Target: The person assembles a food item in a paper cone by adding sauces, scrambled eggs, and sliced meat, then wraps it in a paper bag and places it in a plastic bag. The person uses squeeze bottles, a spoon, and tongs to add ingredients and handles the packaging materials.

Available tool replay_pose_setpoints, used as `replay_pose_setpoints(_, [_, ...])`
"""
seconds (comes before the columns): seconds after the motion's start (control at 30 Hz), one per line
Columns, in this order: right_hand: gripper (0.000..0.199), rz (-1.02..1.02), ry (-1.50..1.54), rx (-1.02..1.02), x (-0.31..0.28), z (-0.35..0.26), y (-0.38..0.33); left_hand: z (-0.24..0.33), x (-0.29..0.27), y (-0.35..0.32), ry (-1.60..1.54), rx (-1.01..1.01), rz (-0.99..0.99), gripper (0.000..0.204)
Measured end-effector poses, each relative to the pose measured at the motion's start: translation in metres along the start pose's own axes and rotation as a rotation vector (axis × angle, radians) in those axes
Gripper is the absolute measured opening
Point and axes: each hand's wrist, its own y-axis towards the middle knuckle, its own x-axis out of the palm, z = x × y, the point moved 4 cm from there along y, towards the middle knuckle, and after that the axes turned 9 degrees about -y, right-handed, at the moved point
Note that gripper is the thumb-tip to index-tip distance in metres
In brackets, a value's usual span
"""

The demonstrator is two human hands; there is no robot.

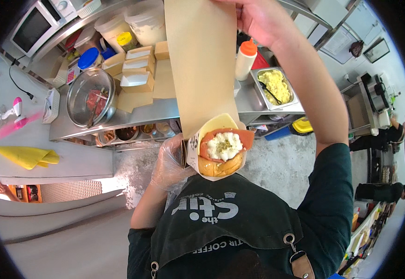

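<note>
My left hand (169,160), in a clear plastic glove, is closed around the side of a filled bun (220,166) in a pale printed paper sleeve (193,151). The bun holds an orange-pink slice, with a white creamy topping and greenish flecks over it. Rising behind the bun is a long brown paper piece (204,60), a bag or a folded sheet; I cannot tell which. My right hand (260,21) appears bare and grips its upper end, the fingertips partly cut off by the picture's top edge. The paper's lower end reaches down to the bun and my left hand.
On the steel counter (158,111) stand a steel bowl (88,100), small brown boxes (137,81), a squeeze bottle (245,63) with an orange cap and a tray of yellow mash (276,86) with a black spoon. A yellow cloth (28,156) lies left. Other people (381,191) stand far right.
</note>
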Motion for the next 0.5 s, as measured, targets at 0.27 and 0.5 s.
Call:
replay_pose_setpoints(0.27, [0.021,0.122,-0.240,-0.335,0.026,-0.082,-0.007,0.029,-0.039,0.029,-0.048,0.104,0.071,0.062])
replay_pose_setpoints(0.5, [0.019,0.125,-0.666,-0.695,0.051,-0.098,-0.069,0.020,-0.097,0.075,-0.155,0.072,0.117,0.067])
